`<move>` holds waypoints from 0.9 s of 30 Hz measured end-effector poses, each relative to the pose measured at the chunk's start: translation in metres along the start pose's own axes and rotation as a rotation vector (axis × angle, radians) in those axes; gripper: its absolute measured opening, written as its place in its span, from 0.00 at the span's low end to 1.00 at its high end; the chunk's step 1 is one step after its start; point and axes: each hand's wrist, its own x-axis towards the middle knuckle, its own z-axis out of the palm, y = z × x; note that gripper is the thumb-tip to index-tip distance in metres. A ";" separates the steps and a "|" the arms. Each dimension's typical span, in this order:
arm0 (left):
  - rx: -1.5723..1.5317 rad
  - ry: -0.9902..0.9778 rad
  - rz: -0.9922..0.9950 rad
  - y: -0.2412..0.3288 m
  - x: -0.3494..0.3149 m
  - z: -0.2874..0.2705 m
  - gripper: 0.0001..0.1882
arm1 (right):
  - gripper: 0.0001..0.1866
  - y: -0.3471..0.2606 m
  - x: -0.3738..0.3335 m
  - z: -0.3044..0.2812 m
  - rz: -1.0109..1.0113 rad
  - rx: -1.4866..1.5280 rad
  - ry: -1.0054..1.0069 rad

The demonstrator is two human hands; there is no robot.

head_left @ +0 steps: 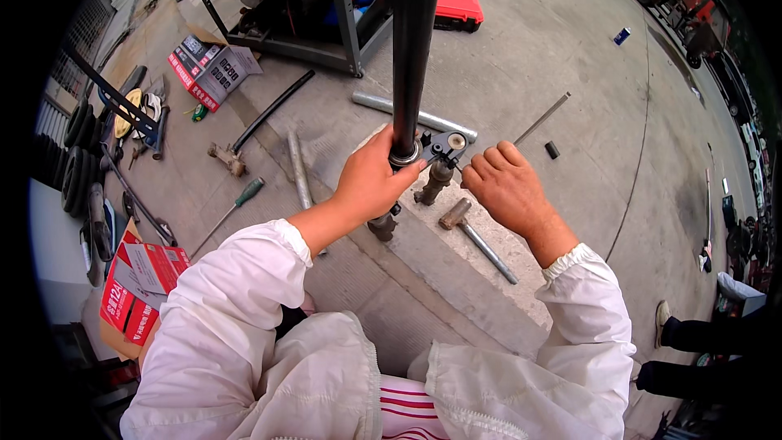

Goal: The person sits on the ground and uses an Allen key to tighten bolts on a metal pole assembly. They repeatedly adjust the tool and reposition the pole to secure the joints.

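Note:
A long black tube (414,41) rises from a fork-like metal assembly. My left hand (376,173) is wrapped around its lower end, beside a shiny metal ring (405,156). A clamp plate (448,145) with a round hole sits just right of the tube, above a dirty fork leg (437,184). My right hand (503,183) is closed in a fist close to this plate; what it grips, if anything, is hidden behind the fingers. Below it, a hammer (487,251) with a metal handle lies on a pale slab.
Beyond the tube lie a silver pipe (366,101) and a thin rod (542,118). To the left are a grey pipe (299,171), a green-handled screwdriver (248,191) and cardboard boxes (213,73). A metal rack (346,12) and red case (458,5) stand ahead. Another person's legs (700,334) show at right.

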 end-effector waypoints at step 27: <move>-0.077 -0.019 0.055 0.000 -0.002 0.010 0.22 | 0.27 0.091 0.001 0.009 0.668 0.400 0.067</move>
